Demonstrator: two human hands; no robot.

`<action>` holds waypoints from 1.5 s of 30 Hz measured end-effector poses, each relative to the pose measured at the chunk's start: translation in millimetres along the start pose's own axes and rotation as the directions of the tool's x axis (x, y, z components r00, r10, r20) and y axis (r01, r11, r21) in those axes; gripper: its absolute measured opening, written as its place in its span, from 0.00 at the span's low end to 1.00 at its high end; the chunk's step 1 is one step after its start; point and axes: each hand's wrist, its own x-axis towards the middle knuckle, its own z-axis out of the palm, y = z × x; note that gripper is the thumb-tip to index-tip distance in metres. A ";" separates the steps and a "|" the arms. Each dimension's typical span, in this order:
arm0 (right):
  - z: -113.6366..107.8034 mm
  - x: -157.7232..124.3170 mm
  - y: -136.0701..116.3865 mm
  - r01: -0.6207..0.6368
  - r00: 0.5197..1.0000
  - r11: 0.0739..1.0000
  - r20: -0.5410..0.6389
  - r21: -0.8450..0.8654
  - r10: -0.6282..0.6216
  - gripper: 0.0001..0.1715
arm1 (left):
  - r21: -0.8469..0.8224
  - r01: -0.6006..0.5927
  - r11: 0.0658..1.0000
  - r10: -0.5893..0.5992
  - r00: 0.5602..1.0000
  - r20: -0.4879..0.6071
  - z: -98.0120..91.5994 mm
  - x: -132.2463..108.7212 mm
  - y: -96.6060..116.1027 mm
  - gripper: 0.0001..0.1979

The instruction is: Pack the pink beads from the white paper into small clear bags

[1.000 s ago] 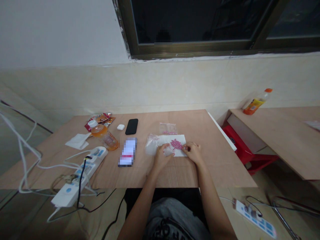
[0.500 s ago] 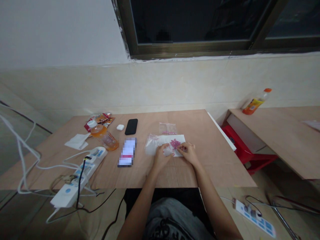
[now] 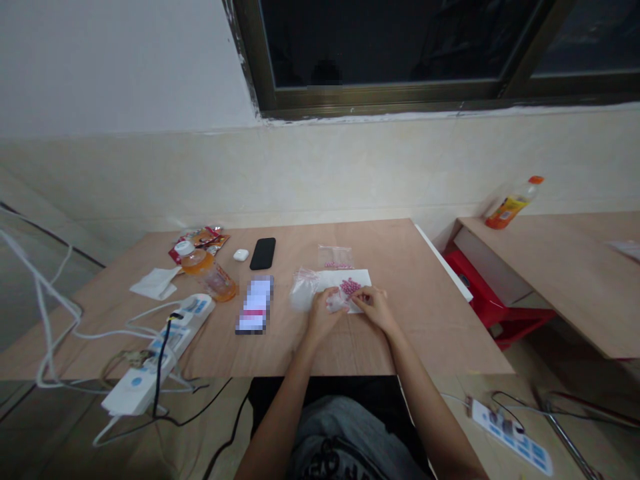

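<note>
- My left hand (image 3: 321,309) curves its grip around a small clear bag (image 3: 335,303), maybe to steady it beside the pink beads (image 3: 351,286).
- These lie piled on the white sheet (image 3: 364,275), which perhaps shows them better than the bare worktop (image 3: 435,333).
- My right hand (image 3: 377,306) has its fingertips close together at the pile (whether they pinch a bead, I cannot tell).
- My fingers partly cover the bag; its inside is difficult to see.

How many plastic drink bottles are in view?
2: an orange-tinted plastic bottle with a white cap, on the left of the nearer brown wooden table; a clear plastic bottle with an orange cap, on the brown wooden table at right.
</note>
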 end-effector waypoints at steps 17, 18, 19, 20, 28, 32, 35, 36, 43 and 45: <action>-14.7 -3.6 9.2 -0.104 0.995 0.939 -0.028 -0.327 0.101 0.09 | 0.016 0.030 0.999 -0.030 0.999 -0.011 1.2 0.4 0.4 0.26; -14.7 -3.6 9.9 -0.105 0.994 0.938 -0.028 -0.330 0.102 0.09 | 0.012 0.031 0.999 -0.031 0.999 -0.012 1.2 0.3 0.8 0.26; -14.6 -3.6 10.5 -0.107 0.994 0.937 -0.027 -0.332 0.104 0.09 | 0.009 0.031 0.999 -0.031 0.999 -0.013 1.1 0.3 1.2 0.26; -14.6 -3.6 11.1 -0.109 0.994 0.937 -0.025 -0.332 0.107 0.09 | 0.007 0.032 0.999 -0.031 0.999 -0.015 1.1 0.2 1.5 0.26; -14.5 -3.6 12.4 -0.106 0.994 0.941 -0.017 -0.322 0.107 0.10 | 0.021 0.016 1.000 -0.015 1.000 -0.012 1.6 0.8 -0.3 0.26; -15.7 -3.6 10.7 -0.107 0.994 0.941 -0.020 -0.322 0.106 0.11 | 0.026 0.014 1.000 -0.013 1.000 -0.012 1.5 0.7 0.1 0.25; -16.9 -3.5 8.5 -0.109 0.994 0.945 -0.027 -0.308 0.106 0.12 | 0.022 0.028 0.999 -0.028 1.000 -0.012 1.5 0.2 0.6 0.25; -17.2 -3.5 7.8 -0.109 0.994 0.947 -0.029 -0.302 0.105 0.12 | 0.023 0.030 0.999 -0.029 0.999 -0.014 1.5 0.1 0.6 0.25; -18.6 -2.6 5.0 -0.132 0.991 0.960 -0.043 -0.245 0.125 0.14 | 0.024 0.026 0.999 -0.026 1.000 -0.006 0.8 0.3 1.0 0.25; -18.1 -2.1 4.7 -0.124 0.992 0.967 -0.043 -0.224 0.118 0.14 | 0.016 0.031 0.999 -0.031 1.000 -0.001 0.5 0.3 1.6 0.25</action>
